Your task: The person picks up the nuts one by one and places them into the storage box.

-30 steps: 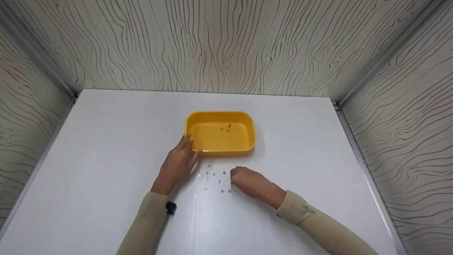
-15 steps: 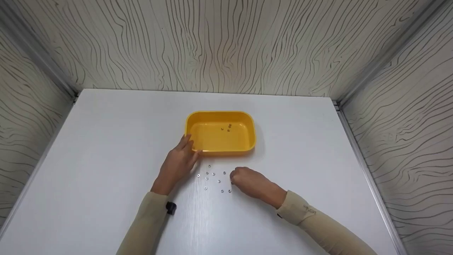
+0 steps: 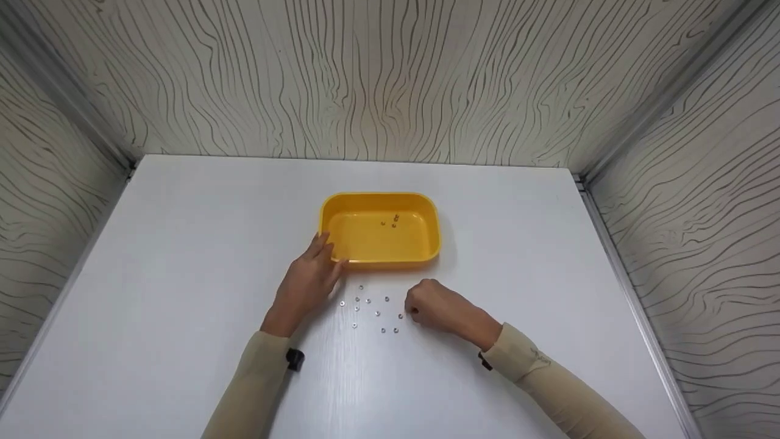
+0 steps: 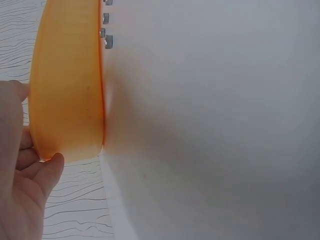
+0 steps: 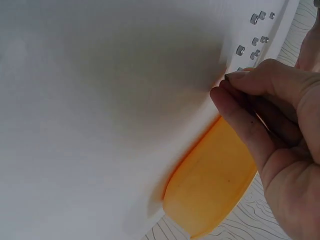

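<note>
A yellow plastic bin [image 3: 372,244] sits on the white table, with several small hex nuts [image 3: 393,225] in its back right part. My left hand [image 3: 306,277] grips the bin's front left corner, fingers over the rim; in the left wrist view the thumb and fingers curl around the translucent wall [image 4: 70,90]. In front of the bin several loose metal nuts [image 3: 378,313] lie scattered. Just right of them is my right hand [image 3: 442,308], thumb and index finger pinched together. The right wrist view shows a tiny dark edge of a nut [image 5: 226,77] at those fingertips, mostly hidden.
Wood-grain patterned panels [image 3: 378,79] stand behind the table [image 3: 183,256] and on both sides, with metal rails [image 3: 640,305] along the edges. Black straps [image 3: 295,359] show at the sleeve cuffs.
My right hand has risen off the table and shifted slightly right, uncovering a nut beside it. My left hand and the bin have stayed in place.
</note>
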